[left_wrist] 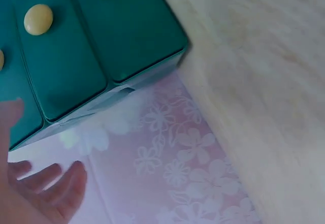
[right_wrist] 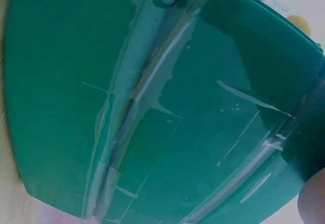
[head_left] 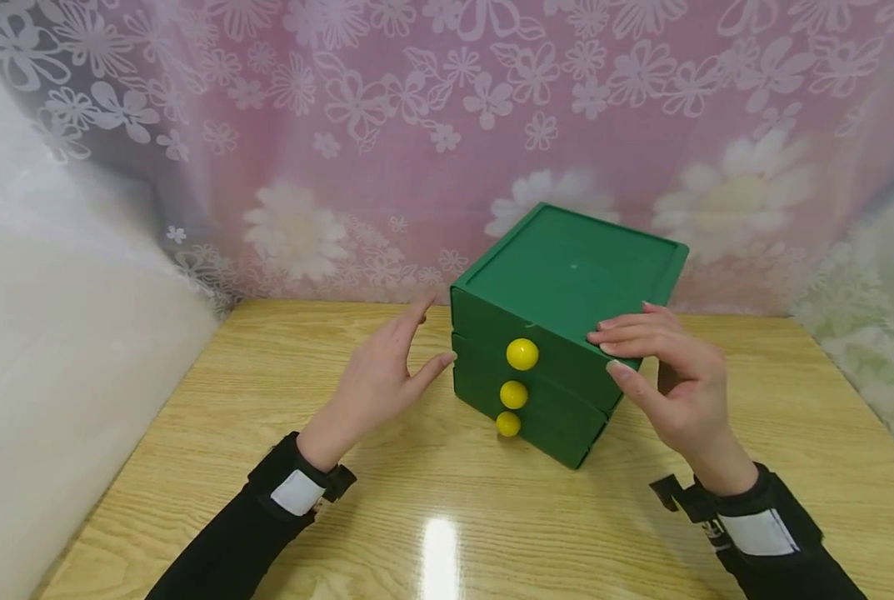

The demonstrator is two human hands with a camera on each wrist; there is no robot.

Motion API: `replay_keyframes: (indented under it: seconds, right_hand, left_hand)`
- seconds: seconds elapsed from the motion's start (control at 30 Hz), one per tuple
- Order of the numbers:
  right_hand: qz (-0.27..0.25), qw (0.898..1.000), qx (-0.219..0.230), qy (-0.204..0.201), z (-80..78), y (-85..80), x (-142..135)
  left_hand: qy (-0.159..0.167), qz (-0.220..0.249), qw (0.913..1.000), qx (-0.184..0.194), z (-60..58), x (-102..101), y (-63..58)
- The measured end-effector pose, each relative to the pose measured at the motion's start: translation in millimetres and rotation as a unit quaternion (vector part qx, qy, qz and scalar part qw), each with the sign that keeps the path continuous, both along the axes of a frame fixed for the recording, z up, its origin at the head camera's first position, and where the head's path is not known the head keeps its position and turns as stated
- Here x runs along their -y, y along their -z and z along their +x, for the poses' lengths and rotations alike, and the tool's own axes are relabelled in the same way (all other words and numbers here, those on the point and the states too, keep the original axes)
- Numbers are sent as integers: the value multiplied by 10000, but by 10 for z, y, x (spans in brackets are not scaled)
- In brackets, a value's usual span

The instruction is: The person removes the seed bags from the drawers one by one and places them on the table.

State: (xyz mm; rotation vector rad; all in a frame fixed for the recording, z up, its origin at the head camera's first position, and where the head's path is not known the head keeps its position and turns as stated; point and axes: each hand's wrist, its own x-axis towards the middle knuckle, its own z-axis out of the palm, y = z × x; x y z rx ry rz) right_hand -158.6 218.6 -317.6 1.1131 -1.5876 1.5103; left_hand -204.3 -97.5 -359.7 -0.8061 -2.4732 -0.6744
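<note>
A green three-drawer box [head_left: 574, 267] stands at an angle on the table, its drawer fronts facing me. Each drawer front carries a round yellow knob [head_left: 522, 354], and all the drawers sit closed. Just left of the box is my left hand [head_left: 379, 367], fingers spread and thumb tip right at the front left edge. My right hand [head_left: 679, 375] rests on the near right corner, fingers laid over the top and thumb by the front edge. In the right wrist view, the box's side panel [right_wrist: 203, 117] shows strips of clear tape [right_wrist: 162, 56].
The box stands on a wood-grain table [head_left: 327, 550]. Behind it hangs a pink flowered curtain [head_left: 387, 167], close to the table's back edge. Pale cloth [head_left: 64, 333] borders the left side, and a flowered sheet [head_left: 866, 275] the right.
</note>
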Motion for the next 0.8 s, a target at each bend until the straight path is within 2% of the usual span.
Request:
replay_keyframes:
  seconds: [0.2,0.3,0.43,0.53,0.8]
  right_hand:
    - [-49,9996,130,-246,-42,47,-24]
    - [-62,9995,161,-279,-59,61,-25]
    - [-76,9995,152,-285,-72,63,-29]
    - [-70,9995,127,-281,-71,57,-29]
    - [-47,9995,190,-248,-91,48,-11]
  left_hand:
    - [844,453,9943,-477,-99,-62,-71]
    - [1321,718,9865,-650,-152,-96,-87]
    - [1823,1015,9758,-658,-226,-148,-104]
    - [1958,1143,9722,-592,-261,-179,-115]
    - [1956,1428,9686,-556,-259,-220,-179]
